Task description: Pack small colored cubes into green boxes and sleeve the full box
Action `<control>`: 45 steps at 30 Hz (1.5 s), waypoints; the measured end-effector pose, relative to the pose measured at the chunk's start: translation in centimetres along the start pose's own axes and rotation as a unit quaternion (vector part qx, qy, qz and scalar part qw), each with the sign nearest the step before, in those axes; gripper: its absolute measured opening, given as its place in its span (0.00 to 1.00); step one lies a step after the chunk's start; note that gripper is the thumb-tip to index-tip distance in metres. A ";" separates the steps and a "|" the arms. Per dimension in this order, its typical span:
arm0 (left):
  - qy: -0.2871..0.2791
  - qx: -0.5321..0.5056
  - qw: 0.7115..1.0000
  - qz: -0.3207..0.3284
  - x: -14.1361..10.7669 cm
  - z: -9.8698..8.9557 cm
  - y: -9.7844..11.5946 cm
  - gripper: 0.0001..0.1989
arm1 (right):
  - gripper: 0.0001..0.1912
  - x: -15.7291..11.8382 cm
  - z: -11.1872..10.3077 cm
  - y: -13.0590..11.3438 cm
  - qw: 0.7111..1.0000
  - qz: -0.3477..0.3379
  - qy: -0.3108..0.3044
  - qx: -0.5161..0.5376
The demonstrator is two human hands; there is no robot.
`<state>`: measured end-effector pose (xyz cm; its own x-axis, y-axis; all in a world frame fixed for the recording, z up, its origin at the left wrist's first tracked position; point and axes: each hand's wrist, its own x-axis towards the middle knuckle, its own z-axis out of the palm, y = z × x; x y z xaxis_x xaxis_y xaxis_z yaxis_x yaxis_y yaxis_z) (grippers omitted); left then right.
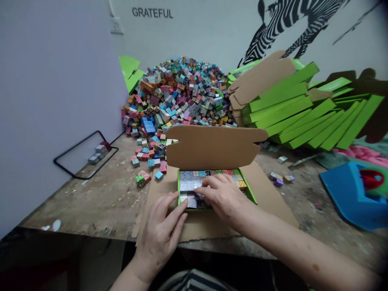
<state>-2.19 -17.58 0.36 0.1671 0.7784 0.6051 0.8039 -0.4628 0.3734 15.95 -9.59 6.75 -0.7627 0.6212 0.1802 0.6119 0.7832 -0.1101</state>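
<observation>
An open cardboard box with green side walls (249,189) stands in front of me, its brown lid (212,147) folded up at the back. Small patterned cubes (187,180) fill much of it in rows; a gap shows near the front. Beside the front left corner, my left hand (163,224) has its fingers stretched out, with fingertips touching the box edge. My right hand (227,196) reaches in from the right, fingers bent and drawn together over the cubes. Its fingertips are down at the front row, and what they pinch is hidden.
Under the box lies a flat cardboard sheet (273,202). Behind it rises a large heap of small cubes (188,93). Green-edged folded boxes (297,113) are stacked at right, near a blue plastic container (342,190). A black wire frame (75,143) stands left by loose cubes (100,153).
</observation>
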 end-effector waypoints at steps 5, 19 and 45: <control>0.004 0.009 1.000 0.007 0.0 0.1 0.0 0.23 | 0.15 -0.7 0.8 0.7 1.000 0.011 0.006 0.002; -0.005 0.017 1.000 0.023 0.2 0.0 0.1 0.24 | 0.07 -1.3 0.5 -0.2 0.996 0.068 0.010 0.064; -0.095 0.047 0.994 -0.007 5.2 -0.3 -0.2 0.10 | 0.11 -3.3 1.5 3.3 0.985 0.109 0.045 0.128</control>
<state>-1.64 -13.58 3.67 0.2532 0.8547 0.4531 0.8557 -0.4164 0.3073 20.21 -9.03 4.31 -0.5904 0.7792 0.2103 0.6771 0.6200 -0.3964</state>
